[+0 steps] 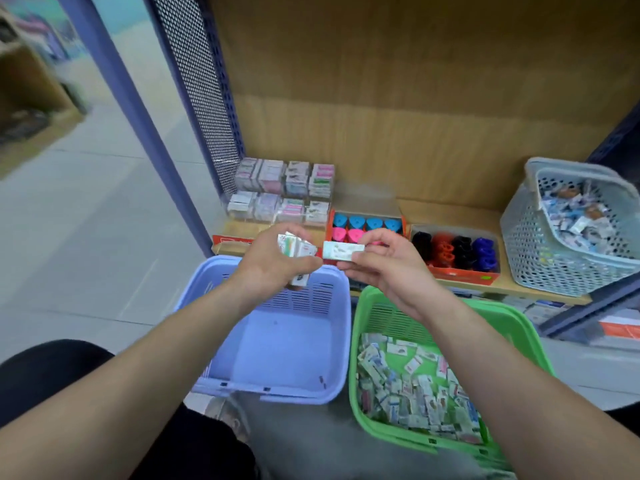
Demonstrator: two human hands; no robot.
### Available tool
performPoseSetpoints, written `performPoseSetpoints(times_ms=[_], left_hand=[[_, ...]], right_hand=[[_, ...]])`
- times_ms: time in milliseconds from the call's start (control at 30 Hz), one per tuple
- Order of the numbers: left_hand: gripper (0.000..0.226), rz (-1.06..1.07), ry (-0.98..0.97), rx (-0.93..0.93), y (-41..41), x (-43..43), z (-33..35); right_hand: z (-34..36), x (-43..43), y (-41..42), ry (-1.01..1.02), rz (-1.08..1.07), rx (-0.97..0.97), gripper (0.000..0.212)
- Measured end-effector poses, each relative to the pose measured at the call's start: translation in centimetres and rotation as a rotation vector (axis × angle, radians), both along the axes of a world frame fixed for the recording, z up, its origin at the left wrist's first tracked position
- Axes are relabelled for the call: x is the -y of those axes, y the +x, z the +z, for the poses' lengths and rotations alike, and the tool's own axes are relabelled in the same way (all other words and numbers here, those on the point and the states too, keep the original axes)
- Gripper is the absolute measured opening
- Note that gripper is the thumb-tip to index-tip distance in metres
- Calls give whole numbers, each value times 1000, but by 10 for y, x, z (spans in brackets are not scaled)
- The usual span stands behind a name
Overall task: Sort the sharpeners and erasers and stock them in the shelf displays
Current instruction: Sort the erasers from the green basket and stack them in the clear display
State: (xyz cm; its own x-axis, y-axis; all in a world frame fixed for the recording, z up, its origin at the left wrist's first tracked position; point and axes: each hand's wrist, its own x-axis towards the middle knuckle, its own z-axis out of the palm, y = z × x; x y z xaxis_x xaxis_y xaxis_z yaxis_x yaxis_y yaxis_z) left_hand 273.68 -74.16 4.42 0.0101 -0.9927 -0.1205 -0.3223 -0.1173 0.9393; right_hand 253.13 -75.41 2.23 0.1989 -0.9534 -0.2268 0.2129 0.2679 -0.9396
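Observation:
My left hand [277,263] grips a small stack of wrapped erasers [298,249] above the empty purple basket [277,341]. Just to its right, my right hand [384,265] pinches a single wrapped eraser [343,251] by its end, close to the stack. Below my right arm, the green basket [367,306] holds several loose wrapped erasers [412,386]. On the wooden shelf [460,209], stacked eraser packs [284,192] fill a clear display at the left. Beside them sits a box of blue and pink sharpeners [363,227], then a box of black, red and blue sharpeners [457,251].
A grey perforated basket [540,258] with small wrapped items stands on the shelf's right end. A blue shelf post [138,126] and a mesh side panel [201,98] bound the shelf on the left. Tiled floor stretches to the left. My dark-clad knee [41,375] is at lower left.

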Motion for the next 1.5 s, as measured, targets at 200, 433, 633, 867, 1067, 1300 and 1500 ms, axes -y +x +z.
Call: performPoseSetpoints(times_ms=[200, 433, 633, 867, 1067, 1300, 1500], left_hand=[[30, 42, 32, 146, 44, 8, 0], [33, 24, 62, 294, 97, 53, -2], [30, 114, 95, 309, 141, 90, -24], [32, 245, 111, 241, 173, 122, -32], [32, 309, 138, 146, 188, 136, -34], [32, 319, 164, 95, 191, 148, -39], [32, 328, 184, 103, 196, 150, -45]], right_hand=[[-2, 23, 29, -11, 60, -157, 19], [-26, 92, 79, 4, 36, -256, 21], [-52, 159, 121, 28, 65, -353, 14], [-84, 240, 185, -45, 30, -428, 10], [-105, 314, 238, -204, 14, -691, 23], [-130, 336, 257, -293, 27, -853, 10], [-132, 342, 265, -395, 106, -1000, 7]])
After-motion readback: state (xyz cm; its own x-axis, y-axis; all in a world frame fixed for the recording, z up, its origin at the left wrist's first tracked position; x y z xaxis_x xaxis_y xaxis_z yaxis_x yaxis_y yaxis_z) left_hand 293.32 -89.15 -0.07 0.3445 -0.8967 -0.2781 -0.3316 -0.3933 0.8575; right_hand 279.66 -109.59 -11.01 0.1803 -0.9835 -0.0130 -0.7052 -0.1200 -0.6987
